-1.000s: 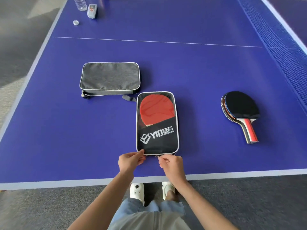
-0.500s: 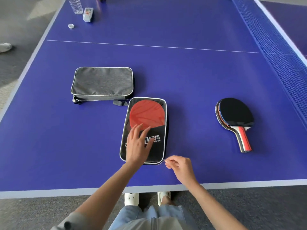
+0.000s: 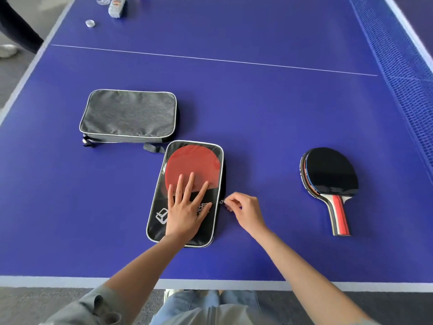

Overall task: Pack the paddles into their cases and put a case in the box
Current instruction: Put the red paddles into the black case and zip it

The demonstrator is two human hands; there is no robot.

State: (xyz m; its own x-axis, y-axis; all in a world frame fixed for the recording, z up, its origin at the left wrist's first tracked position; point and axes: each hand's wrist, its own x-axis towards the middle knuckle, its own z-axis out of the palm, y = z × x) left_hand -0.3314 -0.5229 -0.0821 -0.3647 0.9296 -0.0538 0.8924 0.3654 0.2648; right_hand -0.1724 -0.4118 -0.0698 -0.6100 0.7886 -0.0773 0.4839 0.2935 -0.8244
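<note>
A black paddle case [image 3: 212,221] with a clear window lies near the front edge of the blue table [image 3: 257,113]. A red paddle [image 3: 189,163] shows through the window. My left hand [image 3: 186,207] lies flat on the case, fingers spread. My right hand [image 3: 246,211] pinches the zipper pull [image 3: 221,202] halfway up the case's right side. A grey case [image 3: 128,116] lies closed behind and to the left. A black paddle [image 3: 330,179] with a red-striped handle lies loose on the right.
The net [image 3: 403,62] runs along the right side. A bottle cap [image 3: 90,23], a bottle base and a small device [image 3: 116,7] sit at the far left corner. A person's dark leg and white shoe [image 3: 8,50] stand off the table's left.
My left hand left the case's bottom edge and pressed flat on top. My right hand drew the zipper pull around the bottom right corner and up the right side.
</note>
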